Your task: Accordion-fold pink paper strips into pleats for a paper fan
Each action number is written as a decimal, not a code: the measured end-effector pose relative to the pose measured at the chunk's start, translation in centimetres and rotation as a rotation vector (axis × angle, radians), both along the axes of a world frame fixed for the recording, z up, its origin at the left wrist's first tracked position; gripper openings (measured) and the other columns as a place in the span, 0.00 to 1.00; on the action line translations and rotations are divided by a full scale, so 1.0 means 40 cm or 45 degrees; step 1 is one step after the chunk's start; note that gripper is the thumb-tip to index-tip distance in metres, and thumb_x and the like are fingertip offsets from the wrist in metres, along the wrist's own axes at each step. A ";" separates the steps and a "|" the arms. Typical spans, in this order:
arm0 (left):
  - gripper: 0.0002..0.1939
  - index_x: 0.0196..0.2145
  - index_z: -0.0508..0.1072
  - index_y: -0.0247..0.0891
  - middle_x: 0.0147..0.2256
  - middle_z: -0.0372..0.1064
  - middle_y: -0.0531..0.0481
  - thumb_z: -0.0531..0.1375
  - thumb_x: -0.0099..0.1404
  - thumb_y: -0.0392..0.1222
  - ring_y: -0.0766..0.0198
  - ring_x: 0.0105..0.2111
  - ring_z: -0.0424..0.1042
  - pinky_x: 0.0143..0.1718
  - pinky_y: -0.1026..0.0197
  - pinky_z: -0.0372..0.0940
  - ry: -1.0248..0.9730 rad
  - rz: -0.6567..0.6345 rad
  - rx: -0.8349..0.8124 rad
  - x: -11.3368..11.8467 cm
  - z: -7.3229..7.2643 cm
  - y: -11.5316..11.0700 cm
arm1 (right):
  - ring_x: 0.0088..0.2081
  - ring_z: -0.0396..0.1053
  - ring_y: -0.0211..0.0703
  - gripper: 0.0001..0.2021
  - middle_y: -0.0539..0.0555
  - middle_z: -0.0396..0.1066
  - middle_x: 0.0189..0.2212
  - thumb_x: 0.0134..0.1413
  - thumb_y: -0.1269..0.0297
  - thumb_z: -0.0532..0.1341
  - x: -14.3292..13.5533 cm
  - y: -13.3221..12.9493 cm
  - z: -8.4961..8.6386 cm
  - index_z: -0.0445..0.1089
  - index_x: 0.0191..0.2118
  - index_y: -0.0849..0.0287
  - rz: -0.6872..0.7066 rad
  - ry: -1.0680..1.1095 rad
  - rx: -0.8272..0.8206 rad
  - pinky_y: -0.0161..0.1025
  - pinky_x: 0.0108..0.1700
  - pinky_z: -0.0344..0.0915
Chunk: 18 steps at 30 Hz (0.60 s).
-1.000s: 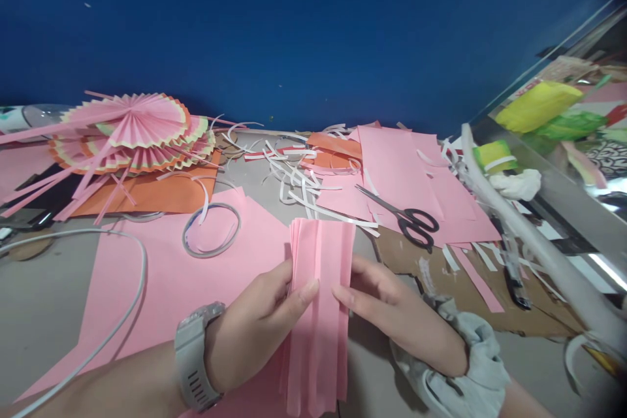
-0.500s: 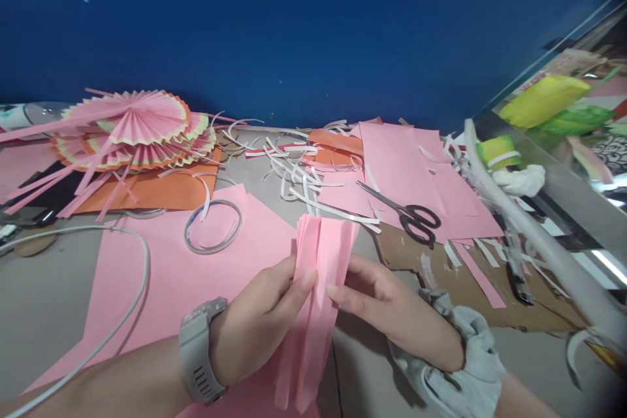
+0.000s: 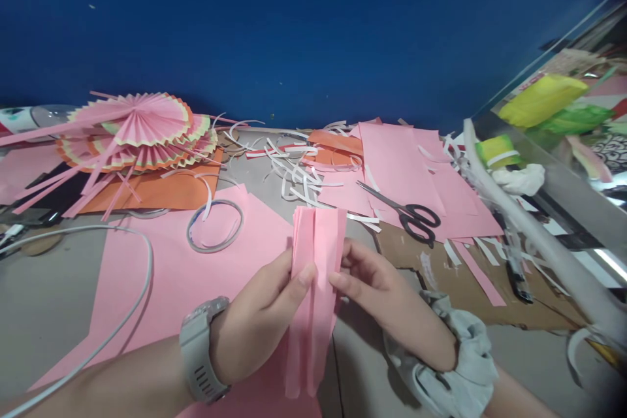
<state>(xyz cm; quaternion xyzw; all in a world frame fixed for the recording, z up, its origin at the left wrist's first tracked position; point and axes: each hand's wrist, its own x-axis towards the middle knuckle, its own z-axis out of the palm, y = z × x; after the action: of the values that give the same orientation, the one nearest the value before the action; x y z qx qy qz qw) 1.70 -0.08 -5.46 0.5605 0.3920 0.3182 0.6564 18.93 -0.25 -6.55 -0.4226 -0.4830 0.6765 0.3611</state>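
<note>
A strip of pink paper folded in accordion pleats (image 3: 323, 228) stands upright between my hands. My left hand (image 3: 267, 317) grips its left side, thumb pressed on the front and fingers behind. On the right edge, my right hand (image 3: 375, 294) pinches a pleat between thumb and fingers; some fingertips are hidden behind the paper. Beneath lies a large pink sheet (image 3: 161, 287) with a roll of clear tape (image 3: 214, 250) on it. Black scissors (image 3: 409, 212) rest to the right, partly over other pink sheets (image 3: 396, 163).
Pleated paper rosettes (image 3: 142, 121) are stacked at the back left, near a blue wall (image 3: 294, 32). White paper scraps (image 3: 294, 173) lie mid-table. At right are cardboard (image 3: 460, 294), a cutter (image 3: 518, 284) and a pale curved bar (image 3: 533, 235). A white cable (image 3: 147, 261) crosses the left.
The right part of the pleated paper has moved left, closer to the left-hand pleats, and the bundle stands slightly more upright. My right hand has shifted a little left with it.
</note>
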 end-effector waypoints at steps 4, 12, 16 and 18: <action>0.16 0.51 0.65 0.41 0.50 0.65 0.51 0.48 0.68 0.43 0.62 0.50 0.62 0.52 0.63 0.55 -0.188 -0.032 -0.090 -0.004 -0.006 0.006 | 0.35 0.67 0.36 0.07 0.50 0.69 0.35 0.55 0.61 0.58 0.007 0.002 0.003 0.65 0.39 0.56 0.060 0.188 -0.093 0.34 0.37 0.63; 0.14 0.43 0.67 0.37 0.43 0.68 0.48 0.47 0.68 0.46 0.61 0.43 0.66 0.46 0.62 0.59 -0.059 -0.058 -0.093 -0.002 -0.011 -0.001 | 0.43 0.68 0.40 0.18 0.52 0.70 0.43 0.51 0.63 0.61 0.007 0.002 0.013 0.65 0.49 0.55 0.264 0.167 -0.084 0.40 0.46 0.64; 0.13 0.41 0.63 0.37 0.39 0.68 0.47 0.46 0.68 0.47 0.62 0.38 0.67 0.40 0.61 0.61 0.110 -0.004 -0.041 -0.001 -0.012 -0.007 | 0.46 0.67 0.41 0.15 0.51 0.71 0.43 0.52 0.65 0.61 0.002 0.005 0.021 0.67 0.47 0.56 0.231 -0.016 0.047 0.40 0.49 0.63; 0.13 0.42 0.63 0.37 0.40 0.68 0.48 0.46 0.68 0.47 0.62 0.39 0.67 0.41 0.61 0.61 0.122 0.007 -0.021 -0.002 -0.010 -0.009 | 0.45 0.67 0.41 0.14 0.51 0.71 0.43 0.52 0.66 0.60 0.000 0.007 0.021 0.68 0.47 0.56 0.210 -0.070 0.083 0.39 0.48 0.64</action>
<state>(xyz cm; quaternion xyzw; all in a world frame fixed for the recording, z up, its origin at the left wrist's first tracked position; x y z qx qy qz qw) 1.62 -0.44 -5.85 0.5686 0.4271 0.2895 0.6407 18.91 0.01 -5.70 -0.3877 -0.5476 0.6762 0.3042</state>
